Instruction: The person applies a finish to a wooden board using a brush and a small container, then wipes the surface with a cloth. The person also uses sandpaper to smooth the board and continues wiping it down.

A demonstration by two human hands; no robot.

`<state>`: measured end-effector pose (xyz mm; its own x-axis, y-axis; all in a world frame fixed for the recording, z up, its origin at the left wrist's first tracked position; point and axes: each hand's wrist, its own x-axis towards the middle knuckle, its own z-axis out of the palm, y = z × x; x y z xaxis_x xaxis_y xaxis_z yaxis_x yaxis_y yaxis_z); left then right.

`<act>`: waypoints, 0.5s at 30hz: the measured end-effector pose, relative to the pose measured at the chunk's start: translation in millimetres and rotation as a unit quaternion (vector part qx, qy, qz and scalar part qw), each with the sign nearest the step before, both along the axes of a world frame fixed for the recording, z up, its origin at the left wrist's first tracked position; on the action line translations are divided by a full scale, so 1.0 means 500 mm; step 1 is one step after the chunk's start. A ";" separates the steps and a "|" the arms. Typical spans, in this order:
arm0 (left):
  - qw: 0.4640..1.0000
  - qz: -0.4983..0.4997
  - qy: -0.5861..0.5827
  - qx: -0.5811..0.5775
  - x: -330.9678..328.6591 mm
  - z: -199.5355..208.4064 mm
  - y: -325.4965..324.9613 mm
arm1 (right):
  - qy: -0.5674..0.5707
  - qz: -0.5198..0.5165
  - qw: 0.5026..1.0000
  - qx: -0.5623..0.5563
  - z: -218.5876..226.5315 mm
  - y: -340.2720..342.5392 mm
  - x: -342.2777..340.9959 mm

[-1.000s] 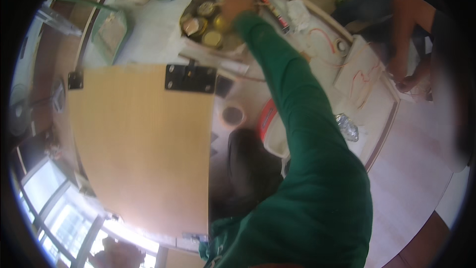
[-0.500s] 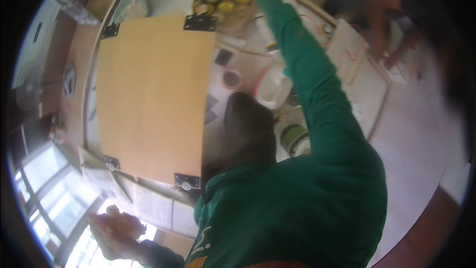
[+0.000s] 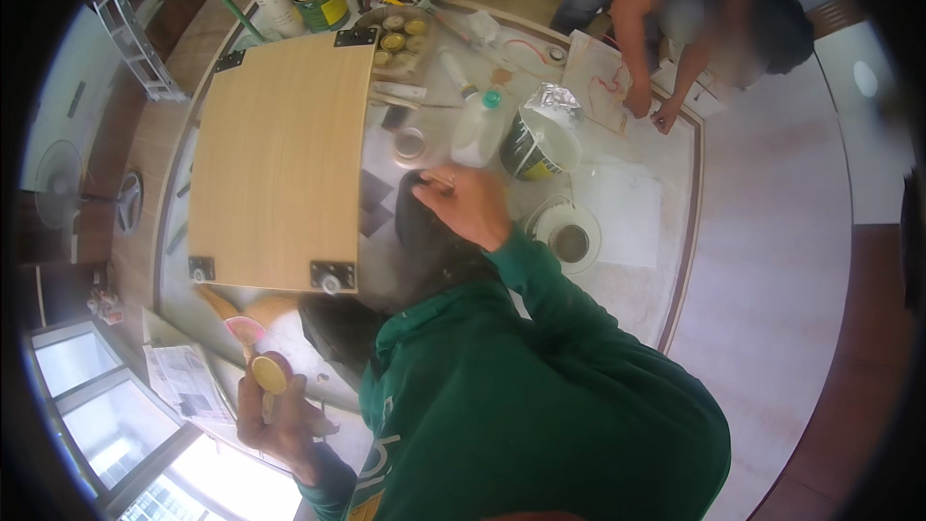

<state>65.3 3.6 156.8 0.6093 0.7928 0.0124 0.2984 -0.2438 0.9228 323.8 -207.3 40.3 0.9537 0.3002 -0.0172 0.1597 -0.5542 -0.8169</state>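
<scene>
My left hand [image 3: 280, 429], at the lower left, grips a small round tin [image 3: 272, 373] with a golden-yellow face. A fan-shaped pink-and-white piece [image 3: 245, 330] sticks up beside the tin; whether it is in the same grip I cannot tell. In front of my body, over my dark-clad knee, my right hand [image 3: 468, 207] has its fingers curled and the thumb near the index finger. Anything between them is too small to make out. To its left stands a light wooden panel [image 3: 275, 164] with black plates at its corners; the near ones carry casters.
A box of small tins [image 3: 397, 39] sits beyond the panel, near a green-and-yellow can [image 3: 319, 0]. Right of centre are a green-capped jug [image 3: 477, 135], a paint bucket [image 3: 540, 145] and a white pail [image 3: 567, 234]. Another person's hands [image 3: 648, 104] work at the far right.
My right hand has come back from the far box of tins to in front of my body. My left hand has shifted right and turned, showing the round tin.
</scene>
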 end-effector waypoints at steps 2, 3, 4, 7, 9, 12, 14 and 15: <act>0.991 -0.109 0.001 0.077 -0.037 -0.034 0.017 | -0.011 -0.012 1.000 0.004 -0.007 -0.022 -0.036; 0.990 -0.092 -0.014 0.105 -0.043 -0.052 0.002 | -0.034 -0.012 0.999 0.016 -0.008 -0.026 -0.048; 0.990 -0.102 -0.005 0.096 -0.049 -0.056 -0.009 | -0.057 -0.012 0.998 0.027 -0.009 -0.025 -0.056; 0.981 -0.154 -0.013 0.117 -0.069 -0.076 -0.023 | -0.096 -0.025 0.994 0.038 -0.004 -0.023 -0.088; 0.976 -0.195 -0.024 0.093 -0.080 -0.093 -0.027 | -0.079 -0.035 0.996 0.034 0.006 -0.025 -0.112; 0.965 -0.253 -0.040 0.061 -0.093 -0.117 -0.020 | -0.041 -0.066 0.996 0.034 0.037 -0.034 -0.158; 0.963 -0.269 -0.020 0.030 -0.108 -0.131 -0.009 | -0.065 -0.099 0.992 0.033 0.058 -0.045 -0.184; 0.963 -0.269 -0.020 0.014 -0.107 -0.128 -0.008 | -0.145 -0.106 0.984 0.022 0.058 -0.053 -0.187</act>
<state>11.6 -0.4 92.7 0.9304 0.3616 0.0606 0.0866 -0.3775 0.9220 230.2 -233.6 69.3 0.9577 0.0889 0.2736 0.2748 -0.5647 -0.7782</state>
